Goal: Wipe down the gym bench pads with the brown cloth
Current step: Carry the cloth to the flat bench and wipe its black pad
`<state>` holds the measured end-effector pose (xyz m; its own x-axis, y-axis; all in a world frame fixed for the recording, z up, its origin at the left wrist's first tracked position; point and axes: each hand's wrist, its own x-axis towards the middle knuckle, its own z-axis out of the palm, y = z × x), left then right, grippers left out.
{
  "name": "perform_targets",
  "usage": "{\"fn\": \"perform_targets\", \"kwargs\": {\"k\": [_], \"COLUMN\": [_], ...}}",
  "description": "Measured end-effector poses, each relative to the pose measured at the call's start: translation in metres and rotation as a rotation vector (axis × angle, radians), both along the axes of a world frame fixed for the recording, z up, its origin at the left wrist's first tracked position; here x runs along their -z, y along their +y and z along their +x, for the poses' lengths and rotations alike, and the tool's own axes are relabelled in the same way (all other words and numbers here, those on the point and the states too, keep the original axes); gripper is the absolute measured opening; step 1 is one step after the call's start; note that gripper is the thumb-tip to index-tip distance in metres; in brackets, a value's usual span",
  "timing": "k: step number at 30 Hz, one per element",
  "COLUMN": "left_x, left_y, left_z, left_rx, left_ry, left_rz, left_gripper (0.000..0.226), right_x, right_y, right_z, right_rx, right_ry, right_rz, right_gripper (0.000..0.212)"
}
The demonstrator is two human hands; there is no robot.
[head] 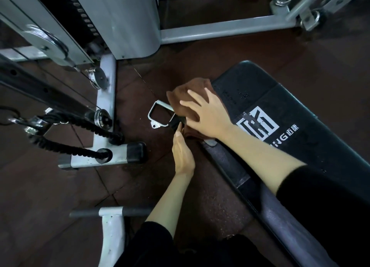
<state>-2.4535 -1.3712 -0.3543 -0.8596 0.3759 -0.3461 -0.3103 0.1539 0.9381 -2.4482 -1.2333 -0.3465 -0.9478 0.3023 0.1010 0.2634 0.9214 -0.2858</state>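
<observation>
Head view, looking down. At the left edge of the black bench pad (pixel 280 106), toward its far end, a brown cloth (pixel 184 94), bunched, lying partly on the pad's top and partly spilling over the side toward the floor. Flat on top of that cloth, the right hand (pixel 208 114): palm down, fingers straight and spread, pressing rather than gripping, with nothing curled round the fabric. Behind it, a bare forearm and a black sleeve, crossing the pad just beside a white logo (pixel 258 124).

Lower and to the left, off the bench and above the floor, the left hand (pixel 183 154). Fingers extended and held close together, pointing up toward the cloth's lower edge. Fingertips at a black strap (pixel 176 124), just below the right hand. Impossible to tell whether pinching that strap or only touching it, with the tips lost in shadow.

Just left of the cloth, on the dark red-brown floor (pixel 60 186), a chrome stirrup handle (pixel 160 114), with one corner under the cloth's edge and the black strap at its near side.

Further left, the pale grey frame (pixel 106 106) of a cable machine, with a capped foot reaching toward the bench. Against its base, two black rope handles (pixel 80 122) with knobbed ends. Higher up on the left, a pulley (pixel 50 42) in a grey bracket.

At the bottom, a white bar with grey ends (pixel 112 212), just beside the left sleeve. Along the bench's left side, below the pad's edge, a dull purplish-grey strip (pixel 226 160).
</observation>
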Motion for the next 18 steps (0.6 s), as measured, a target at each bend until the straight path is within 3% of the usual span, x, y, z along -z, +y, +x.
{"fn": "perform_targets", "kwargs": {"k": [4,10,14,18], "left_x": [0.008,0.009,0.006,0.005], "left_y": [-0.006,-0.007,-0.003,0.005], "left_z": [-0.003,-0.006,-0.004,-0.007], "left_rx": [0.065,0.088,0.226,0.419], "left_ry": [0.045,0.084,0.35,0.617], "left_rz": [-0.037,-0.092,-0.206,-0.392], "left_gripper": [0.054,0.061,0.057,0.057], "right_x": [-0.013,-0.006,0.0,-0.001], "right_y": [0.003,-0.013,-0.025,-0.016], "right_z": [-0.017,0.041,0.113,0.147], "right_rx": [0.166,0.116,0.143,0.374], "right_ry": [-0.052,0.008,0.016,0.007], "right_rz": [-0.062,-0.036,-0.058,-0.02], "right_gripper": [0.059,0.057,0.061,0.057]}}
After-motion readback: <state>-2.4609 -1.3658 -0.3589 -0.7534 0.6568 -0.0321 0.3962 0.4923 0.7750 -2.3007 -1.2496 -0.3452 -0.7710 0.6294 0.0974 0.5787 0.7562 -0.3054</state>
